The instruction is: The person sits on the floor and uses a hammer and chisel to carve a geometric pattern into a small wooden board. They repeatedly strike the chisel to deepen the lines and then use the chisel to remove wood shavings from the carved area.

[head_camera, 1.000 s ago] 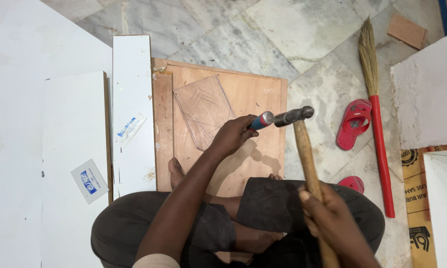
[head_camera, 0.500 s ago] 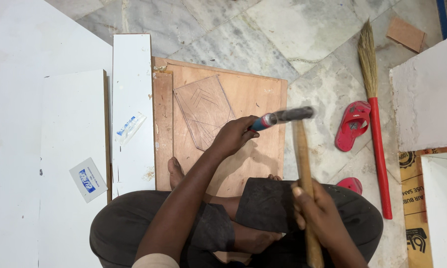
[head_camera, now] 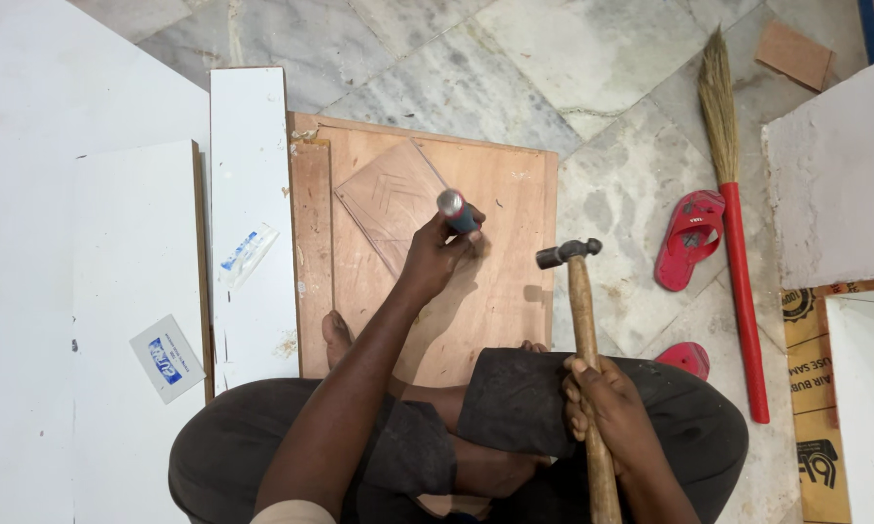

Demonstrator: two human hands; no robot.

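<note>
The right hand [head_camera: 607, 412] is wrapping tightly round the lower part of a wooden hammer [head_camera: 582, 330], fingers fully curled on the handle, with the metal head pointing up toward 12 o'clock and hanging just above the right edge of a brown board [head_camera: 515, 194]. The left hand [head_camera: 437, 257], at about 10 o'clock from the hammer head, is pinching a blue-handled chisel [head_camera: 456, 211] between closed fingers, its silver butt end facing the camera and its blade hidden behind the hand, so whether the tip is touching the wood cannot be told. Under that hand a smaller carved panel [head_camera: 388, 199] is lying tilted on the board. At 9 o'clock white planks [head_camera: 248, 175] are lying side by side on the floor. At 3 o'clock a red sandal [head_camera: 689, 238] is sitting beside a red-handled broom [head_camera: 733, 194].
</note>
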